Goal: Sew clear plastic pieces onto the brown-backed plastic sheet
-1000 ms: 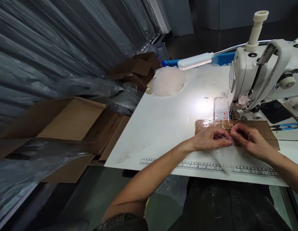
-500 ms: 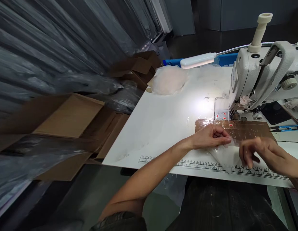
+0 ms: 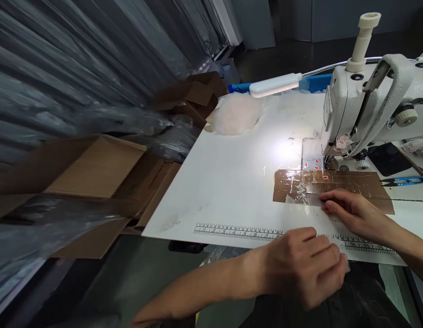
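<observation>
My right hand (image 3: 355, 212) pinches the right end of a small piece of sheer white fabric (image 3: 303, 199). That piece lies over the front part of a glossy brown board (image 3: 362, 187) before the sewing machine (image 3: 344, 105). Lower down, at the table's front edge above my lap, my left hand (image 3: 310, 269) is closed with curled fingers, slightly blurred. A pale translucent bit pokes out by its fingertips; what the fingers hold is mostly hidden.
A printed ruler (image 3: 232, 231) runs along the white table's front. Blue thread snips (image 3: 404, 181) and a dark phone-like slab (image 3: 389, 159) lie right. Pale sheer fabric (image 3: 237, 114) is heaped at the far left corner, below a white lamp (image 3: 275, 85). Cardboard boxes (image 3: 98, 166) stand left.
My left hand has let go of the sheer fabric and come down toward my lap. My right hand has moved up and left and now pinches the fabric on the brown board.
</observation>
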`<state>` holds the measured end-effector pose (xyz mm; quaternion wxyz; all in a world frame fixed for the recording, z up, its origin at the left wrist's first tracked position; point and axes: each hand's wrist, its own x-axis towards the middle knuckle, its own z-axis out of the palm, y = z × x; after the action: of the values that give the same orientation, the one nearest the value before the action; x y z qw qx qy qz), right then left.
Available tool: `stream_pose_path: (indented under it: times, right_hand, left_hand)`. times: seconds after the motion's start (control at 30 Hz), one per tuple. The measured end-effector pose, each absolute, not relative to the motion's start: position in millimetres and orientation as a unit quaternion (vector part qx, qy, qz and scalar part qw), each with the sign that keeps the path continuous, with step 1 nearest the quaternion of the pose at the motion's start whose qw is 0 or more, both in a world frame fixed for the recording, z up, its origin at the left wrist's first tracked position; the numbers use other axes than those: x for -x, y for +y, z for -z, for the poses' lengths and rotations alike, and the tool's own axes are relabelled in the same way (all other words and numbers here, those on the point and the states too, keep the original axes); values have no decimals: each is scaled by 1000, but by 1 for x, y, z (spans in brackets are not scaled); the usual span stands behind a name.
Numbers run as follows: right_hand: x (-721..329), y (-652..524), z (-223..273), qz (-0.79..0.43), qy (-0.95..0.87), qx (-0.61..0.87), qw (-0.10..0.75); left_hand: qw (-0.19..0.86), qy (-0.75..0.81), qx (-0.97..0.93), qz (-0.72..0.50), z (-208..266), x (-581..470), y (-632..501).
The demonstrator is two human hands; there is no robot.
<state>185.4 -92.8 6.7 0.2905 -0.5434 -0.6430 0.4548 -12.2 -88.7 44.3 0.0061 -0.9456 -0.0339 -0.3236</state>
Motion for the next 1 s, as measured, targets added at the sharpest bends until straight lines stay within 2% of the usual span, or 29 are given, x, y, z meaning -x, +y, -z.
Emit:
stream_pose_path:
  times: [0.1,0.17,0.27,0.37,0.53,0.7,0.83,1.0]
  right_hand:
    - [-172,-83,-6,-320,-768,485,271]
    - [-165,-71,-4,-220,-832,456,227]
    - [-160,-48,0,-124,-852,480,166]
    - [-166,-32,1,-82,-826,524,191]
    - [-189,-48,-3,2,-815,519,259]
    - [-195,-92,-5,37,-823,470,317]
    - [-186,-112,-1,25,-860,439,260]
    - [-192,-97,10,63,-871,450,185]
  left_hand:
    - [38,-17,950,309,-30,12,-97]
    - [63,-12,954,294,-23,14,-95]
    - [103,-23,958,266,-16,18,-92]
    - [87,-54,968,230,-14,21,-91]
    - [-59,-90,957,269,-21,28,-68]
    - [-24,-154,952,264,-16,19,-19]
    - [-13,-146,980,134,-3,1,0]
    - [35,-299,954,3,-8,-3,21]
